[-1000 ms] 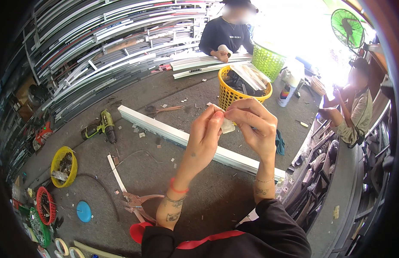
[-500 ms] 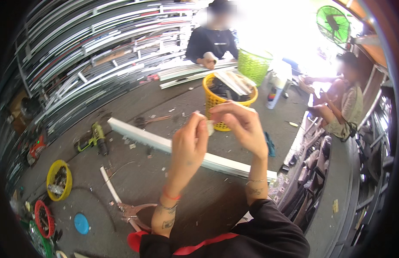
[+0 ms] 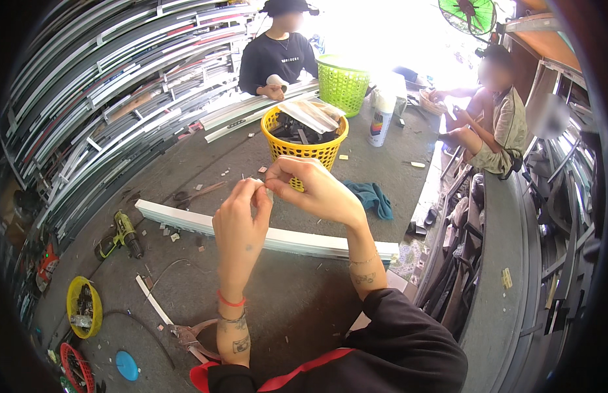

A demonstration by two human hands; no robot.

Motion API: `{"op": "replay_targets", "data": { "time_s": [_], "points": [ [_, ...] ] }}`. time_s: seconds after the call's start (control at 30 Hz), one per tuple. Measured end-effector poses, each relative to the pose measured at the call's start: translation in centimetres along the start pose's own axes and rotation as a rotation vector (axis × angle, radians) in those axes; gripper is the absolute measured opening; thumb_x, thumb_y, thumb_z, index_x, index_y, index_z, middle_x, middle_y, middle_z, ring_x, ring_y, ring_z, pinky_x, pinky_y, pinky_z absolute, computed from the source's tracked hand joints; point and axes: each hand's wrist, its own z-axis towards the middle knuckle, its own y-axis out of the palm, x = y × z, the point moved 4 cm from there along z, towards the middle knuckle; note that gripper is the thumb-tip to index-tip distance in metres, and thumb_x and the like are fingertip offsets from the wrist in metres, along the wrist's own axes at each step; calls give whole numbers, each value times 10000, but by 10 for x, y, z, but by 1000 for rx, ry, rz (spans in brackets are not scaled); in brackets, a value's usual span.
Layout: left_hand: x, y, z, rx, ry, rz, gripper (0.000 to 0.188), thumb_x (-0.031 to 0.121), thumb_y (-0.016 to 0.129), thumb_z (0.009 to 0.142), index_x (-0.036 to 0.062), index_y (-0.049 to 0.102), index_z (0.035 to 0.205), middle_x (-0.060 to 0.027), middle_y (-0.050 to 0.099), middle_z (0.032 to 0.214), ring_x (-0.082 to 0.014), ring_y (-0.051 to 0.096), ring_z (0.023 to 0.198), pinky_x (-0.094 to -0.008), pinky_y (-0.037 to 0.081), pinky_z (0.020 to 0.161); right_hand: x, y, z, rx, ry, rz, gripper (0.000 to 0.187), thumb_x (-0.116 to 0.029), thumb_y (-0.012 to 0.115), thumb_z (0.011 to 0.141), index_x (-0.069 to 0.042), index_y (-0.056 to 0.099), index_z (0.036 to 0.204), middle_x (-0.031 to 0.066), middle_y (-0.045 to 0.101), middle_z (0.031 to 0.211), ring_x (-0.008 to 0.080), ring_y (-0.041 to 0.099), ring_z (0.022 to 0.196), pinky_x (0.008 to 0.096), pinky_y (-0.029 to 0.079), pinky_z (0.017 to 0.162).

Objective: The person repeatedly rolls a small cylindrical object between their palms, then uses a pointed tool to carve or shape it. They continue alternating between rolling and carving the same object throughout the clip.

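My left hand (image 3: 242, 213) and my right hand (image 3: 314, 190) meet fingertip to fingertip above the work surface. Both are closed in a pinch around something small and pale, too hidden to name. Below them, a long white profile bar (image 3: 304, 242) lies across the surface, passing under both wrists. Just beyond my right hand stands a yellow basket (image 3: 327, 152), filled with dark pieces and topped by clear plastic bags (image 3: 314, 116). A crumpled teal cloth (image 3: 373, 198) lies to the right of that hand.
A green drill (image 3: 126, 234), scissors (image 3: 198, 193) and small baskets (image 3: 72, 314) lie left. A pinkish hand tool (image 3: 193, 337) sits near my left forearm. Beyond are a spray can (image 3: 380, 124), a green basket (image 3: 343, 85) and two people (image 3: 278, 59). Profiles are stacked at left.
The view has shifted, so the surroundings sit further left and up. My hands have come closer, with fingertips now together; the pale piece between them shows less.
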Motion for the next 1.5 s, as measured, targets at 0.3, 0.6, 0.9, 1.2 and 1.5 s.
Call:
{"op": "replay_targets", "data": {
  "time_s": [0.3,0.6,0.9,1.2,1.5],
  "points": [
    [-3,-1,1,-25,-30,48,132,139,515,889,14,547,861,-127,589,787,-358,599,709,-435,431,594,6,4,2,-43,7,36,176,-144,604,873,29,597,901,141,616,792,243,612,709,344,476,679],
    [-6,-5,1,33,-42,44,140,114,549,868,-11,538,804,-119,552,725,-275,541,624,-377,404,589,13,10,7,-85,31,61,182,-147,621,869,32,600,892,136,617,746,230,597,688,337,464,655],
    [-9,-8,1,65,-18,-62,132,108,526,908,-2,572,849,-102,556,700,-187,495,560,-330,374,540,14,14,9,-41,19,73,188,-135,621,868,48,583,894,137,621,773,214,603,704,335,474,669],
    [-22,-15,3,-24,-61,-157,117,82,523,904,-12,577,860,-39,519,642,-57,404,515,-266,314,474,3,21,10,8,-41,19,155,-108,619,858,41,586,885,133,617,778,230,619,716,336,477,669],
    [-34,-16,3,-61,-148,-189,190,178,562,876,0,582,814,-92,555,633,-167,468,521,-329,362,513,-2,26,11,27,-82,42,119,-59,618,817,33,586,887,118,609,797,216,612,721,328,479,677]
  ]
}}
